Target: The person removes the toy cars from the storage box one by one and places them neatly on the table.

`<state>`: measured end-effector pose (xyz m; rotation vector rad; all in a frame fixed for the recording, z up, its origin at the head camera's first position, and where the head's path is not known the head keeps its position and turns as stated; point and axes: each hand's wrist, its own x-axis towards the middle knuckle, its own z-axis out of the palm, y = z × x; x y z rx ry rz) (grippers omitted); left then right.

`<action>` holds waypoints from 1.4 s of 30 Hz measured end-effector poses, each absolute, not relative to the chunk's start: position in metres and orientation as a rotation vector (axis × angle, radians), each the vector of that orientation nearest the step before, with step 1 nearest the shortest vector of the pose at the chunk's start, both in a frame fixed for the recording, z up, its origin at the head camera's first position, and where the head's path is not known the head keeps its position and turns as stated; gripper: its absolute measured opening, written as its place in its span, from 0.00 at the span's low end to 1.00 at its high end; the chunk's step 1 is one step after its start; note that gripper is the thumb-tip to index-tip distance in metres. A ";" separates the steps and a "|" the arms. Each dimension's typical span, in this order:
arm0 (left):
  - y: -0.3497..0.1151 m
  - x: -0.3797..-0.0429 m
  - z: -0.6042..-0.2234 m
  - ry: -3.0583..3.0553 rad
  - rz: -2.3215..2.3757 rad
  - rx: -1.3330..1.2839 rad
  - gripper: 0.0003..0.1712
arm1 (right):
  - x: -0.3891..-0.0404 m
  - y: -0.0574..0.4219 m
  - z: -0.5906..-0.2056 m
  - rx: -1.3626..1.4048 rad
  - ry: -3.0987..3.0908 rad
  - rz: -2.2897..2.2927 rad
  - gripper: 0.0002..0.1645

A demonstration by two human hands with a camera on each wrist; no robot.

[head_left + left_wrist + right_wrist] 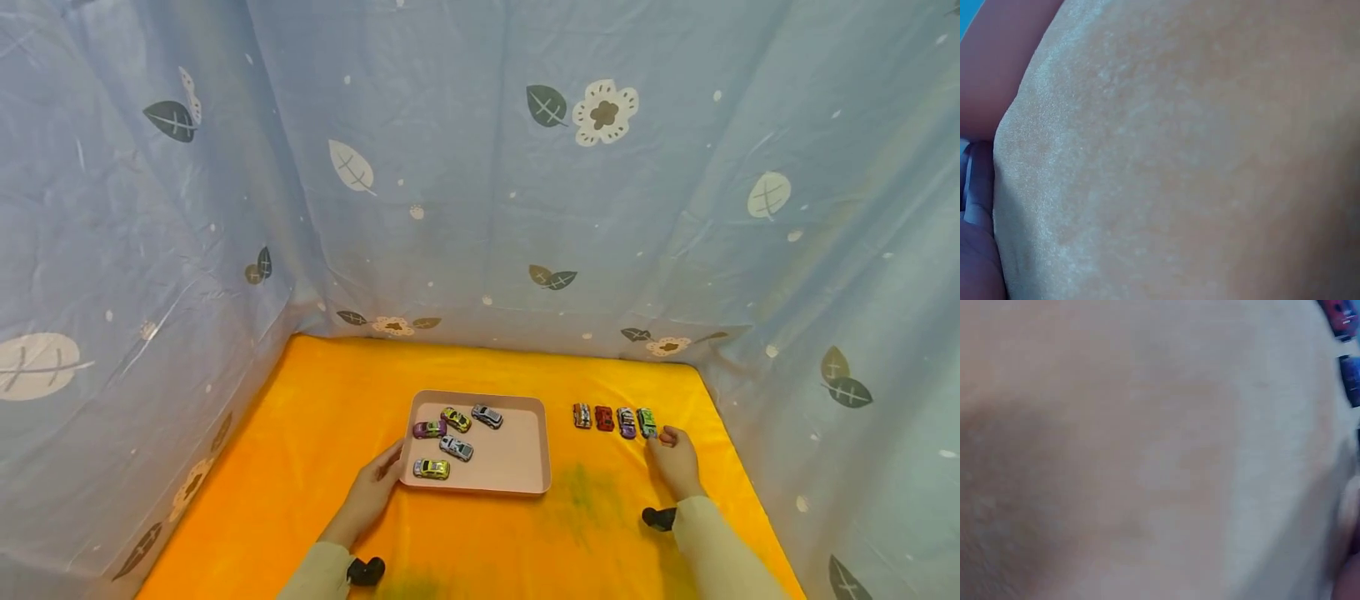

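Observation:
A shallow pink tray (502, 467) lies on the orange cloth with several toy cars in its left half, among them a yellow car (431, 469) and a purple one (429, 429). My left hand (372, 487) rests against the tray's left side, fingers extended along the wall. To the tray's right, a row of toy cars holds an orange-and-white car (582, 416), a red car (604, 418), a purple-and-white car (626, 422) and a green car (647, 422). My right hand (675, 462) is right at the green car's near end, fingers loosely bent.
Cloth (487, 542) covers the surface, with greenish patches in front of the tray. Pale blue curtains (465, 208) with leaf and flower prints enclose the left, back and right sides. Black wrist straps (365, 572) show at both sleeves.

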<state>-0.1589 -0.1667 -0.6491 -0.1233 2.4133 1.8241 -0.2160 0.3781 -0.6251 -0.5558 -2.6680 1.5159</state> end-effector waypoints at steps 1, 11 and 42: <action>-0.167 -0.159 -0.649 2.413 1.824 -0.118 0.27 | -0.216 0.378 -0.622 -0.558 -2.678 1.517 0.39; -0.168 -0.160 -0.650 2.437 1.795 -0.117 0.28 | -0.215 0.353 -0.597 -0.370 -2.713 1.438 0.42; -0.165 -0.159 -0.644 2.388 1.820 -0.164 0.26 | -0.215 0.150 -0.589 0.261 -2.599 1.638 0.31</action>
